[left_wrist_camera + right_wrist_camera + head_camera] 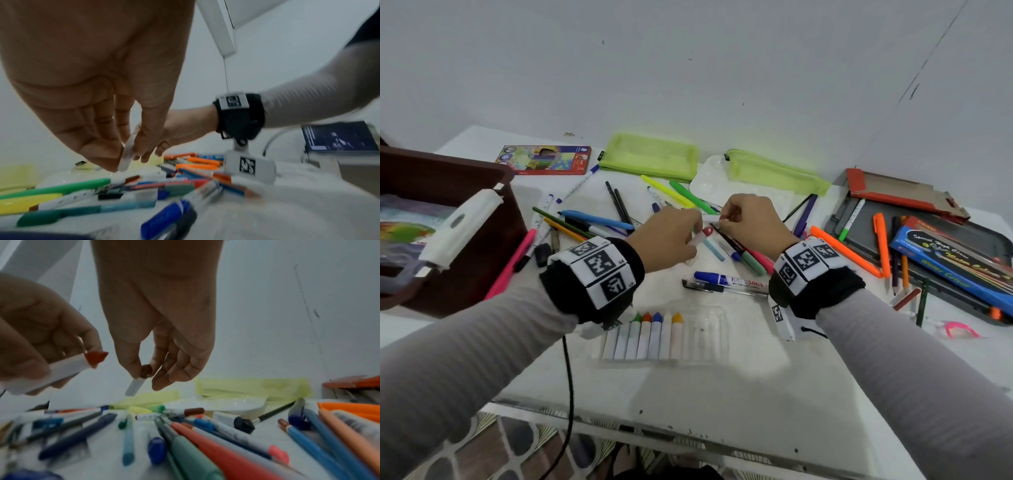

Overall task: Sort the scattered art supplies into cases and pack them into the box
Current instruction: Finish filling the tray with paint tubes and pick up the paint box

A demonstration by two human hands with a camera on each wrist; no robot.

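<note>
Above the scattered pens in the head view, my left hand (693, 233) grips a white crayon with a red tip (704, 233); the same red-tipped crayon (69, 367) shows at the left of the right wrist view. My right hand (724, 216) pinches a white crayon with a brown tip (137, 383) between thumb and fingers, just right of the left hand. The two hands almost meet. Near the table's front lies a clear crayon tray (709, 337) holding several crayons. Two lime zip cases (650, 156) (777, 169) lie at the back. The brown box (493, 192) stands at the left.
Pens, markers and pencils (599, 219) lie strewn across the white table (722, 383). A coloured-pencil box (544, 159) sits at the back left, a blue watercolour box (955, 263) on a grey tray at the right. A cable (568, 377) hangs over the front edge.
</note>
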